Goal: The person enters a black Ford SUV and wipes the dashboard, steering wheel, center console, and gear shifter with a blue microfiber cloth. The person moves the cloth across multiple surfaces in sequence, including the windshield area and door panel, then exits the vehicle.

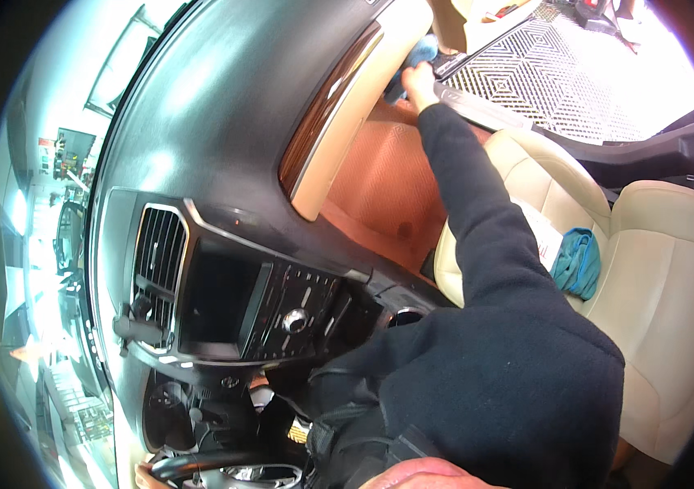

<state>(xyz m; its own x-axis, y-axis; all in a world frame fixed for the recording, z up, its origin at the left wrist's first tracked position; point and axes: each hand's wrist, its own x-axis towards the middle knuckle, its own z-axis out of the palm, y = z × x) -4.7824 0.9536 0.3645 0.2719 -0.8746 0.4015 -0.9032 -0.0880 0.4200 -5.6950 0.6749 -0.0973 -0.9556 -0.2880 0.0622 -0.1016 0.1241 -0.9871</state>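
Observation:
My right arm, in a black sleeve, stretches across to the passenger side of a car. There my right hand (418,80) is closed on a blue cloth (423,51), beside the door sill (475,107) and the outer end of the dashboard; the arm and dashboard hide part of the cloth. At the lower left edge, a small part of my left hand (149,477) shows around the rim of the steering wheel (200,463). A folded teal cloth (578,264) lies on the cream passenger seat (647,269), against a white printed sheet (539,235).
The black dashboard (224,104) bears a screen (221,296), air vents (160,250) and a wood trim strip (328,113). A reddish-brown floor mat (390,177) fills the passenger footwell. Beyond the open passenger door (487,36) lies a patterned grid floor (524,73). A cup holder (406,316) is in the console.

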